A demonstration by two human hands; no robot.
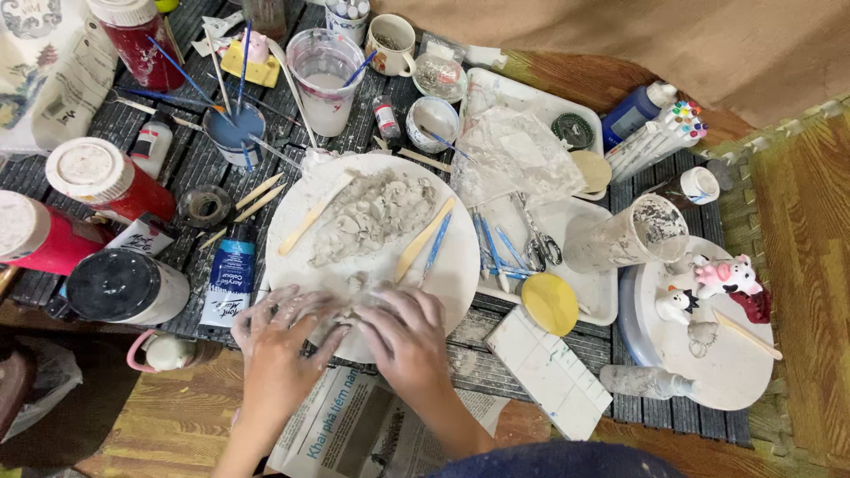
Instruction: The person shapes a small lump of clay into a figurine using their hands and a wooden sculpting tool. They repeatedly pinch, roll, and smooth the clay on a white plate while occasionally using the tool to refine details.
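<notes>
My left hand (282, 341) and my right hand (405, 341) press side by side on a lump of grey clay (352, 305) at the near edge of a round white board (460, 265). Both hands are smeared with clay, and the lump is mostly hidden under the fingers. More torn grey clay (372, 212) lies piled in the board's middle. Two wooden sculpting sticks (312, 217) (423, 241) and a blue tool (436, 248) rest on the board beside the pile.
Paint jars (106, 177), a blue paint tube (228, 276), a water cup with brushes (323, 80) and small bowls crowd the dark mat. A white tray (602, 292) holds scissors and a yellow sponge (550, 303). At right a turntable (735, 372) carries small painted figures (726, 276). Newspaper (372, 434) lies near me.
</notes>
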